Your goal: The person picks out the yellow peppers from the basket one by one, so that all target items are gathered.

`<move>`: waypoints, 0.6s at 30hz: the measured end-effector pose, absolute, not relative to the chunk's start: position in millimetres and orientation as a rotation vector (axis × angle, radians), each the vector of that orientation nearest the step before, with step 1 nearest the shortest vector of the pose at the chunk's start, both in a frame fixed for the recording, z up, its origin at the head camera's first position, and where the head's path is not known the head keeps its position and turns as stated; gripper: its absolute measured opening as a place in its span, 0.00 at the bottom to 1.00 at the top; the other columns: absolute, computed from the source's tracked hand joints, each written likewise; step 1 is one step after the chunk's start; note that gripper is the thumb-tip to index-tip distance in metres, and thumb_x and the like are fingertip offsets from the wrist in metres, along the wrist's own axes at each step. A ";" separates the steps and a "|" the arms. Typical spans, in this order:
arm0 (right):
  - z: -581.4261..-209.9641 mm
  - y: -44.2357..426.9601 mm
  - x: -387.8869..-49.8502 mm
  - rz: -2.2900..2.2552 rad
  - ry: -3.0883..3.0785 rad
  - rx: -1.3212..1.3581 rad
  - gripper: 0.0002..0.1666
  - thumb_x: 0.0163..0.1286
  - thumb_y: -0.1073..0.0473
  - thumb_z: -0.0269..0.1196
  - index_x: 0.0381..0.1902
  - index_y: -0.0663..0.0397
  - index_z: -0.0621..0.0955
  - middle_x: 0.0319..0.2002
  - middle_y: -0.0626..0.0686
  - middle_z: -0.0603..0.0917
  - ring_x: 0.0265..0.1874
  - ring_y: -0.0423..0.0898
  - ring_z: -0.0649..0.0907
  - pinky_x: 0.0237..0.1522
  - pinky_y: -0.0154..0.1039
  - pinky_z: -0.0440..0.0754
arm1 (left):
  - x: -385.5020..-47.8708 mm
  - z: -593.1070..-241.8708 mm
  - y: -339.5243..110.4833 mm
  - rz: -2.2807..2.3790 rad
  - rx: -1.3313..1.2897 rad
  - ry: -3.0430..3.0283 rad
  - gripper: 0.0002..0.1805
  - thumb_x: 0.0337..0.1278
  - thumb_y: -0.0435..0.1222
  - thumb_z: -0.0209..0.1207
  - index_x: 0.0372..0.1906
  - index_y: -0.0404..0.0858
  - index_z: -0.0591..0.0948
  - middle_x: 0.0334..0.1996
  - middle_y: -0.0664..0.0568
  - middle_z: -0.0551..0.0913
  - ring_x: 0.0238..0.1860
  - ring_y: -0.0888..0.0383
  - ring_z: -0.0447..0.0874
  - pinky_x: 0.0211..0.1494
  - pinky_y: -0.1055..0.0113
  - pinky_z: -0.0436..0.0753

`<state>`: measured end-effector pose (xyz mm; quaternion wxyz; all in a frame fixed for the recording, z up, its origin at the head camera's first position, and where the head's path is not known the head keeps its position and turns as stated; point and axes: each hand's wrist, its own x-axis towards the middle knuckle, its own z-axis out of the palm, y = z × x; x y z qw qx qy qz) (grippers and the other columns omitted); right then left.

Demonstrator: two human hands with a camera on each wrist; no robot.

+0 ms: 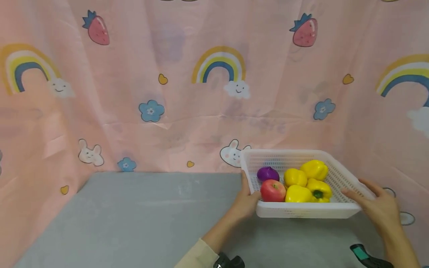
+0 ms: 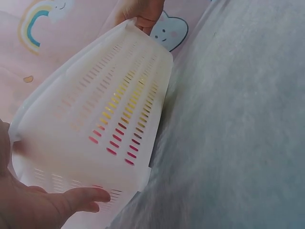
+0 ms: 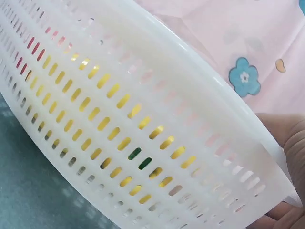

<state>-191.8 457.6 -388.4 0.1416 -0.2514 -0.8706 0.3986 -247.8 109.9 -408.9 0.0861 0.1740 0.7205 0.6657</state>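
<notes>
A white perforated plastic basket (image 1: 306, 211) is at the right side of the table in the head view. It holds a red apple (image 1: 273, 191), a purple onion (image 1: 268, 174) and several yellow bell peppers (image 1: 315, 170). My left hand (image 1: 247, 201) grips the basket's left end, thumb over the near corner. At the opposite end my right hand (image 1: 383, 208) grips the rim. Through the slots of the basket wall (image 3: 143, 67) in the right wrist view, yellow, red and a bit of green show. The basket hides part of the fingers of both hands.
A grey table surface (image 1: 161, 216) stretches to the left and in front of the basket. Behind it and along the sides hangs a pink curtain (image 1: 187, 134) printed with rainbows, strawberries and rabbits. A black wrist strap (image 1: 370, 258) shows at the lower right.
</notes>
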 end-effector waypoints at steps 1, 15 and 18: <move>-387.9 456.5 -192.7 1.175 -2.515 -0.704 0.58 0.69 0.34 0.62 0.80 0.60 0.50 0.79 0.74 0.46 0.70 0.76 0.58 0.61 0.77 0.67 | -248.2 -409.7 107.0 2.003 0.514 2.135 0.52 0.62 0.32 0.51 0.82 0.50 0.33 0.75 0.42 0.68 0.65 0.44 0.79 0.70 0.44 0.76; -394.8 448.4 -204.9 1.569 -2.559 -0.390 0.51 0.75 0.43 0.59 0.82 0.36 0.42 0.79 0.72 0.40 0.40 0.18 0.74 0.36 0.19 0.80 | -248.5 -410.7 60.4 2.062 0.487 2.121 0.51 0.60 0.29 0.47 0.82 0.48 0.35 0.81 0.44 0.53 0.72 0.39 0.71 0.72 0.41 0.74; -396.3 440.2 -207.0 1.560 -2.559 -0.323 0.50 0.75 0.45 0.60 0.82 0.33 0.43 0.80 0.69 0.40 0.37 0.13 0.72 0.37 0.19 0.81 | -248.1 -408.7 49.6 2.051 0.484 2.134 0.51 0.60 0.30 0.48 0.82 0.49 0.34 0.81 0.44 0.53 0.71 0.39 0.71 0.71 0.41 0.75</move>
